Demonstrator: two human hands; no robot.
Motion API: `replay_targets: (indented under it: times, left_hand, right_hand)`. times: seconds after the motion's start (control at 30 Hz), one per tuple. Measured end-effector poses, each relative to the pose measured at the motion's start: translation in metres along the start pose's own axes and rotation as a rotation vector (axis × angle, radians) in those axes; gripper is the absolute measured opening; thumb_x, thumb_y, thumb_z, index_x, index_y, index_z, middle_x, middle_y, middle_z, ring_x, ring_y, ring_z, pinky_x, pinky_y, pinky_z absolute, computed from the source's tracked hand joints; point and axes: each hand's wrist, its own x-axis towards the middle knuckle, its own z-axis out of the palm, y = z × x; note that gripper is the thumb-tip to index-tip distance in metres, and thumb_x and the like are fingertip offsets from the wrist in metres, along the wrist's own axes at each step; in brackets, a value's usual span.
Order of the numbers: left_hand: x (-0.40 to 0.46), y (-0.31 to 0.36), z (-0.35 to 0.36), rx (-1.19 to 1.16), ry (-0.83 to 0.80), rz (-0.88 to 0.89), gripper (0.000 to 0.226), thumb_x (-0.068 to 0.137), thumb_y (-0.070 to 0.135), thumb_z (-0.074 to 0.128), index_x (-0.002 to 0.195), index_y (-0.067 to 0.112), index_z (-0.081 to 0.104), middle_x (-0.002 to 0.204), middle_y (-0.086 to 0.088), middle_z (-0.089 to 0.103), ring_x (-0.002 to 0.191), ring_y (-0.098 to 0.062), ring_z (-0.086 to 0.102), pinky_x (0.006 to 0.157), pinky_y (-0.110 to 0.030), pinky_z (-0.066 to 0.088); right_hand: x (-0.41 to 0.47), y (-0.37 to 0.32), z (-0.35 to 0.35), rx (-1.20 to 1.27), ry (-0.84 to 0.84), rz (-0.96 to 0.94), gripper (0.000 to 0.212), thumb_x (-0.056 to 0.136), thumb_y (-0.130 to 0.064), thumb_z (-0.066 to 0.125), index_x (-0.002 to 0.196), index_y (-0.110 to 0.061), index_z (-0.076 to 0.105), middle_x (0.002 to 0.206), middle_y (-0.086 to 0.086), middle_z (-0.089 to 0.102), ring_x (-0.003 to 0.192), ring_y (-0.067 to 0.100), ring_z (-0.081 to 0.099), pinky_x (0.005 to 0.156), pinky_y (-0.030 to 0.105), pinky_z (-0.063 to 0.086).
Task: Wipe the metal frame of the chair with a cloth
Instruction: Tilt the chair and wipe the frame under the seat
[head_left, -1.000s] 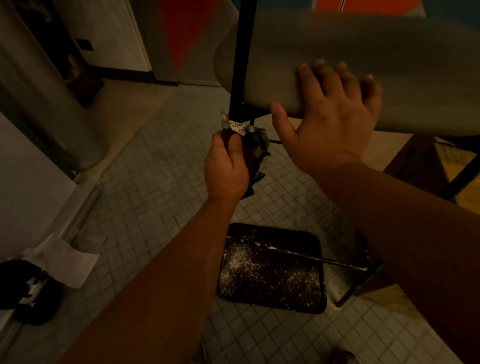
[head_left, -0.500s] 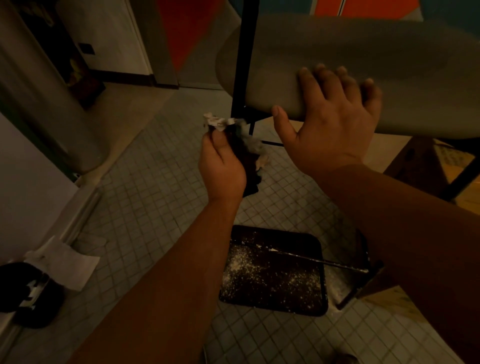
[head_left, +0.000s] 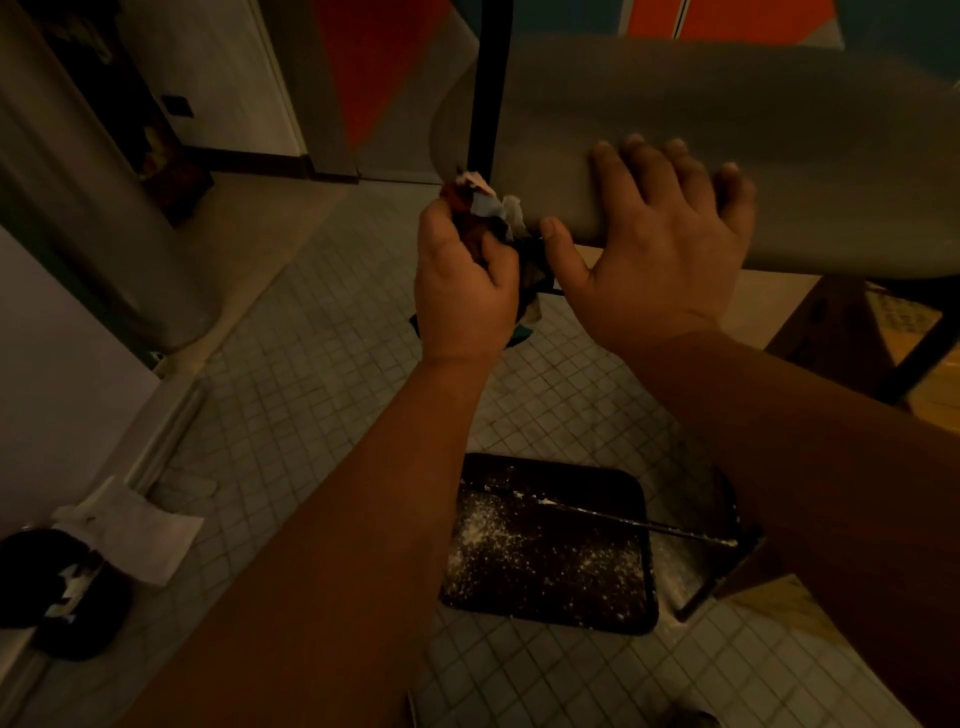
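A chair lies tipped, its grey seat filling the upper right. A black metal frame tube runs up across the seat's left end. My left hand grips a crumpled dark cloth with white patches and holds it against the lower end of that tube, just below the seat edge. My right hand rests on the seat's near edge with fingers spread flat and the thumb beside the cloth. A thin black frame bar lies low, near the floor.
A black tray dusted with white powder lies on the tiled floor below my arms. At the lower left sit a black object and a white paper by the wall. Wooden furniture stands at the right.
My left hand drew the cloth away to the left of the tube, then brought it back up against the tube at the seat edge. My right hand stayed on the seat.
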Motion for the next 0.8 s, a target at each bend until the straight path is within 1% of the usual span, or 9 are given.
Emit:
replay_targets:
  times: [0.1, 0.2, 0.3, 0.37, 0.5, 0.57, 0.67, 0.7, 0.8]
  left_hand:
    - [-0.004, -0.007, -0.005, -0.051, -0.051, -0.009, 0.038, 0.089, 0.016, 0.045, 0.125, 0.002, 0.047, 0.111, -0.012, 0.061, 0.098, -0.020, 0.061, 0.081, -0.023, 0.051]
    - [-0.012, -0.014, -0.010, -0.028, -0.066, -0.007, 0.032, 0.094, 0.018, 0.042, 0.120, 0.002, 0.048, 0.105, -0.007, 0.060, 0.091, -0.018, 0.060, 0.075, -0.022, 0.048]
    - [-0.018, -0.024, -0.016, 0.022, -0.049, -0.031, 0.029, 0.097, 0.021, 0.041, 0.118, 0.004, 0.050, 0.104, -0.003, 0.060, 0.092, -0.014, 0.060, 0.073, -0.008, 0.043]
    - [-0.020, -0.032, -0.024, 0.009, 0.027, -0.101, 0.030, 0.098, 0.020, 0.040, 0.122, 0.004, 0.048, 0.105, 0.000, 0.059, 0.093, -0.011, 0.059, 0.073, -0.004, 0.043]
    - [-0.029, -0.054, -0.042, -0.054, 0.175, -0.199, 0.037, 0.099, 0.023, 0.039, 0.127, 0.000, 0.045, 0.110, -0.001, 0.057, 0.097, -0.010, 0.058, 0.080, -0.008, 0.044]
    - [-0.038, -0.065, -0.048, -0.078, 0.172, -0.238, 0.041, 0.098, 0.026, 0.038, 0.127, -0.003, 0.045, 0.112, -0.005, 0.059, 0.099, -0.012, 0.059, 0.083, -0.012, 0.045]
    - [-0.057, -0.078, -0.051, -0.113, 0.139, -0.276, 0.045, 0.096, 0.029, 0.036, 0.127, -0.003, 0.045, 0.115, -0.011, 0.059, 0.104, -0.019, 0.059, 0.090, -0.028, 0.049]
    - [-0.063, -0.079, -0.050, -0.124, 0.122, -0.299, 0.045, 0.096, 0.030, 0.036, 0.126, -0.001, 0.046, 0.114, -0.008, 0.059, 0.102, -0.016, 0.059, 0.089, -0.028, 0.049]
    - [-0.075, -0.080, -0.041, -0.121, 0.057, -0.331, 0.043, 0.095, 0.032, 0.035, 0.123, 0.002, 0.049, 0.107, -0.003, 0.058, 0.093, -0.002, 0.056, 0.081, -0.017, 0.046]
  right_hand:
    - [0.000, 0.000, 0.000, -0.011, 0.002, 0.000, 0.070, 0.091, -0.067, 0.033, 0.140, -0.020, 0.048, 0.141, 0.008, 0.051, 0.135, 0.032, 0.041, 0.111, 0.054, 0.020]
    - [0.000, 0.000, 0.000, -0.010, -0.002, 0.000, 0.070, 0.091, -0.067, 0.032, 0.140, -0.019, 0.048, 0.142, 0.008, 0.051, 0.135, 0.032, 0.040, 0.111, 0.054, 0.020]
    - [-0.001, 0.000, -0.001, -0.017, -0.015, -0.003, 0.070, 0.091, -0.067, 0.031, 0.141, -0.020, 0.046, 0.143, 0.007, 0.050, 0.136, 0.032, 0.039, 0.111, 0.054, 0.020]
    - [0.000, 0.000, -0.002, -0.017, -0.023, -0.001, 0.071, 0.091, -0.068, 0.031, 0.141, -0.020, 0.046, 0.143, 0.007, 0.049, 0.136, 0.031, 0.039, 0.112, 0.054, 0.020]
    - [0.000, 0.000, -0.002, -0.017, -0.024, -0.001, 0.071, 0.091, -0.068, 0.030, 0.141, -0.021, 0.045, 0.144, 0.007, 0.049, 0.137, 0.031, 0.039, 0.112, 0.054, 0.019]
    - [0.000, 0.000, -0.001, -0.021, -0.024, -0.003, 0.071, 0.091, -0.068, 0.030, 0.141, -0.021, 0.045, 0.144, 0.006, 0.048, 0.137, 0.030, 0.038, 0.112, 0.054, 0.019]
    - [0.000, 0.000, -0.001, -0.018, -0.026, -0.002, 0.070, 0.091, -0.068, 0.030, 0.141, -0.021, 0.045, 0.144, 0.007, 0.048, 0.137, 0.031, 0.038, 0.112, 0.054, 0.019]
    - [0.000, 0.000, -0.001, -0.017, -0.021, -0.004, 0.070, 0.091, -0.068, 0.031, 0.141, -0.020, 0.045, 0.144, 0.007, 0.049, 0.137, 0.031, 0.039, 0.112, 0.054, 0.019]
    - [0.000, 0.000, -0.001, -0.017, -0.018, -0.005, 0.070, 0.091, -0.067, 0.031, 0.141, -0.020, 0.045, 0.144, 0.007, 0.049, 0.136, 0.031, 0.039, 0.112, 0.054, 0.019]
